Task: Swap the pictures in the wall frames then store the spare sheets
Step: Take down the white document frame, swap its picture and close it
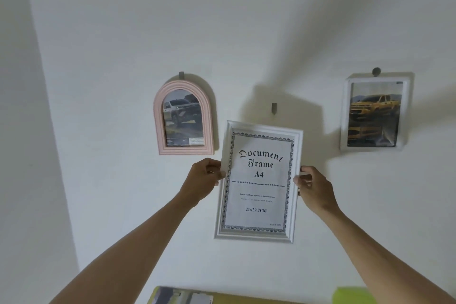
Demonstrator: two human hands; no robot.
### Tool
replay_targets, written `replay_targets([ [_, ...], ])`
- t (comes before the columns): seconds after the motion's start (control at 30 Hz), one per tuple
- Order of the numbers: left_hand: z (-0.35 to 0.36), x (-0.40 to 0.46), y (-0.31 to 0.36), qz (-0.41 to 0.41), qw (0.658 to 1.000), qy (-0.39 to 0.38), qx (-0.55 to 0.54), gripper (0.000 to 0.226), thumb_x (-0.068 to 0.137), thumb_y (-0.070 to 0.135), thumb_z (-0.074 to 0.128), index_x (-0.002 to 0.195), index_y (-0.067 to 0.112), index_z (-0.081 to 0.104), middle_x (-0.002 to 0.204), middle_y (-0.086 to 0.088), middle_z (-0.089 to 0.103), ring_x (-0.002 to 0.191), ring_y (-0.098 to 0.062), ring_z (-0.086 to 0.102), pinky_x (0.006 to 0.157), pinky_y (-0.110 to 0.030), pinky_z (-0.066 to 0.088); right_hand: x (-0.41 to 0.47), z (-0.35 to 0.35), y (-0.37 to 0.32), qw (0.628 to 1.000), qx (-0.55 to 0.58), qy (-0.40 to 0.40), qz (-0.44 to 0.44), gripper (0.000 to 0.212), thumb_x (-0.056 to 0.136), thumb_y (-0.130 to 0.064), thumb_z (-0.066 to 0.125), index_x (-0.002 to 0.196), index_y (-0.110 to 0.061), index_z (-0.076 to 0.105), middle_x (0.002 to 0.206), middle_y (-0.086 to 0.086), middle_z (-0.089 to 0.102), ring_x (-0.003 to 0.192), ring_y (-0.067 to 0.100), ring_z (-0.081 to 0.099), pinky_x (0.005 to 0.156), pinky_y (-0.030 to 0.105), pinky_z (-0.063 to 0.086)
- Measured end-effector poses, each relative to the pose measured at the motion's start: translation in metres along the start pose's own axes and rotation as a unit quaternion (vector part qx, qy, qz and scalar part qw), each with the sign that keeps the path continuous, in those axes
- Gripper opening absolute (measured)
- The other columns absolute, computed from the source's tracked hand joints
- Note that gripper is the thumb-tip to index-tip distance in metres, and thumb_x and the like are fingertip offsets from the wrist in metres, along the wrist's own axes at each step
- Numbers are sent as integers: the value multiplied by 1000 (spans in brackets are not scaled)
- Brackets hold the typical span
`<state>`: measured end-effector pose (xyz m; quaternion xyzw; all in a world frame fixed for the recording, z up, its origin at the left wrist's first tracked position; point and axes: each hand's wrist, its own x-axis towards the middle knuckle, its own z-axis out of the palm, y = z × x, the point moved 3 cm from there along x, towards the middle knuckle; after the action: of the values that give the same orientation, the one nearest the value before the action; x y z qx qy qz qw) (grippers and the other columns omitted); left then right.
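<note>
White document frame, upright, below hook

Three frames on one wall

The document frame sits below a hook, between the arched frame left and the car frame right.

Both of my arms come up from the bottom corners, bare the whole way to where they leave the view; no sleeve or cuff shows on either. My forearms are slim and taper toward the wrists. My left hand wears no ring, watch or bracelet. My right hand is just as plain, no glove and no band at the wrist. My nails look short and unpainted, though they are small here.
</note>
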<state>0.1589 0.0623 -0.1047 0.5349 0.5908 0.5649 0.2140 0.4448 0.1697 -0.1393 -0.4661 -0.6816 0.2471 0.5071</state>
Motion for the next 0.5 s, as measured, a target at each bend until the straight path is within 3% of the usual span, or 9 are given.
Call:
replay_targets([
  [0.17, -15, -33, -26, -26, 998, -38, 31, 19, 81, 11, 74, 97, 16, 65, 96, -4, 67, 82, -23, 66, 84, -44, 57, -48, 26, 21, 997, -38, -40, 50, 20, 95, -16, 63, 114, -13, 57, 94, -6, 68, 91, 24, 69, 91, 45, 54],
  [0.27, -16, -53, -46, -42, 996, -57, 59, 19, 81, 14, 75, 95, 20, 63, 93, 0, 67, 82, -18, 64, 83, -37, 55, -79, 41, 34, 989, -80, -71, 103, 34, 97, -23, 59, 128, -12, 51, 116, 8, 68, 102, 25, 65, 87, 32, 49],
  [0.37, -14, -82, -67, -57, 992, -70, 86, 18, 83, 16, 74, 95, 20, 61, 92, 1, 66, 73, -13, 60, 72, -28, 50, -109, 54, 34, 981, -139, -71, 118, 51, 96, -29, 59, 140, -12, 41, 133, 12, 60, 118, 27, 60, 98, 36, 46],
  [0.5, -12, -120, -91, -71, 989, -55, 121, 24, 81, 21, 75, 100, 18, 61, 94, 3, 64, 84, -14, 62, 76, -25, 50, -144, 84, 4, 983, -49, -122, 132, 49, 94, -45, 58, 136, -24, 45, 118, -5, 64, 106, 15, 63, 87, 30, 49],
])
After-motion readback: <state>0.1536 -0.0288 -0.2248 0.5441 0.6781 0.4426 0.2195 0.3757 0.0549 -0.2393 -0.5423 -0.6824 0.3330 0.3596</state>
